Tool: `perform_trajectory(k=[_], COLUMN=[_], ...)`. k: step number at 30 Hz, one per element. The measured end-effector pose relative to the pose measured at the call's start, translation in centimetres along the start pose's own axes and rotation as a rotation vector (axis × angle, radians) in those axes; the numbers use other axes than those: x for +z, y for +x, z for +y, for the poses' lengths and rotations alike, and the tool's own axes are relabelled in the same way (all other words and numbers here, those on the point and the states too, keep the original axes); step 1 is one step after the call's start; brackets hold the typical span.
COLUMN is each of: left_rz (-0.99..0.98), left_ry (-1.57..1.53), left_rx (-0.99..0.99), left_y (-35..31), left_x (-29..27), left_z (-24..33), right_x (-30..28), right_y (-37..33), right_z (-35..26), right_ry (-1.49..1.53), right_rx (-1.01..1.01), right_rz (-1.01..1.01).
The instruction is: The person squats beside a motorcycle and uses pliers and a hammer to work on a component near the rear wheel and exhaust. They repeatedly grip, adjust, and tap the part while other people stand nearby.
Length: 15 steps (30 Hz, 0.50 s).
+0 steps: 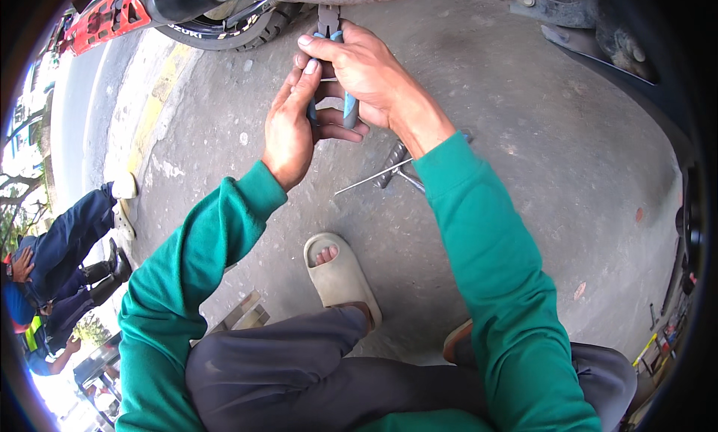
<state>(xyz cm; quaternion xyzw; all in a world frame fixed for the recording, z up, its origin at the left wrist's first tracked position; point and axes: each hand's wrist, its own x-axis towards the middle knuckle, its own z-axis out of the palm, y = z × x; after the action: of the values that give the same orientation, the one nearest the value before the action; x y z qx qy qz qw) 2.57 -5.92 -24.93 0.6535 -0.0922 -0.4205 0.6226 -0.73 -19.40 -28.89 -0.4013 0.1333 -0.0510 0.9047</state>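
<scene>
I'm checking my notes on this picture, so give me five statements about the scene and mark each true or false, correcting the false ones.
1. The right hand holds pliers. True.
2. The left hand rests on a knee. False: it is up at the pliers' handles, beside the right hand.
3. A tool with a dark handle lies on the ground. True.
4. The sleeves are red. False: they are green.
5. The sandal farther left is beige. True.
</scene>
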Motion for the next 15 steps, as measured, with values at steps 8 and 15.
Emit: perform_trajectory(k=[8, 15], left_rz=[-0.131, -0.26], left_ry=[-0.368, -0.321], left_rx=[-0.079, -0.167], left_y=[0.2, 0.9], left_x=[2.1, 3.1], left_z=[-1.1, -0.9], right_x=[0.9, 2.1], right_y=[0.1, -0.4], right_z=[-4.8, -7.7], right_ry=[-0.625, -1.48], right_rx=[0.167, 0.18], right_rz=[0.109, 0.029])
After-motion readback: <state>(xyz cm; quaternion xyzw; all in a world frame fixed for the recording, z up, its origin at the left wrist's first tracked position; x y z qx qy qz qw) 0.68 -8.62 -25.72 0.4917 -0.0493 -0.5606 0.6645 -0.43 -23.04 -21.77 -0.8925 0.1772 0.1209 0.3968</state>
